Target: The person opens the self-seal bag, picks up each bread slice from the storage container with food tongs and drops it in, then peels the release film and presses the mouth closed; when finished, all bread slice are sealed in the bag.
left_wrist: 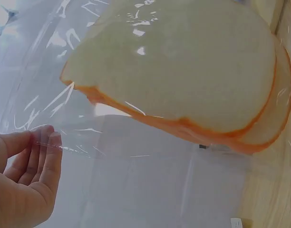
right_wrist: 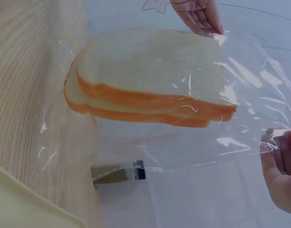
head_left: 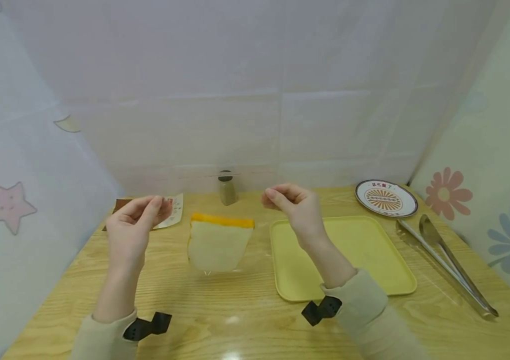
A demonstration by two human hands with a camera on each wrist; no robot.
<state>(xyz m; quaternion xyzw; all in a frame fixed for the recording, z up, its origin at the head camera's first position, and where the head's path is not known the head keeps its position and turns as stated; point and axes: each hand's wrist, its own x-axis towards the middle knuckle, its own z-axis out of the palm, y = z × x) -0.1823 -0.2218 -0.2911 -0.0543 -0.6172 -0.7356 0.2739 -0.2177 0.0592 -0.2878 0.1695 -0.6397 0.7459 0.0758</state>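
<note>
A clear plastic bag (right_wrist: 250,71) hangs above the table between my hands, with slices of bread (head_left: 219,245) inside it. My left hand (head_left: 135,222) pinches one upper corner of the bag between thumb and fingers. On the other side, my right hand (head_left: 297,210) pinches the opposite upper corner. In the right wrist view two bread slices (right_wrist: 150,71) overlap, with orange crust along their edges. The left wrist view shows the bag's film stretching from my left fingers (left_wrist: 50,161) towards the bread.
A yellow tray (head_left: 349,250) lies at right, with metal tongs (head_left: 448,265) beside it and a patterned plate (head_left: 385,198) behind. A small dark-capped jar (head_left: 227,190) stands near the back wall. A printed packet (head_left: 175,212) lies behind my left hand.
</note>
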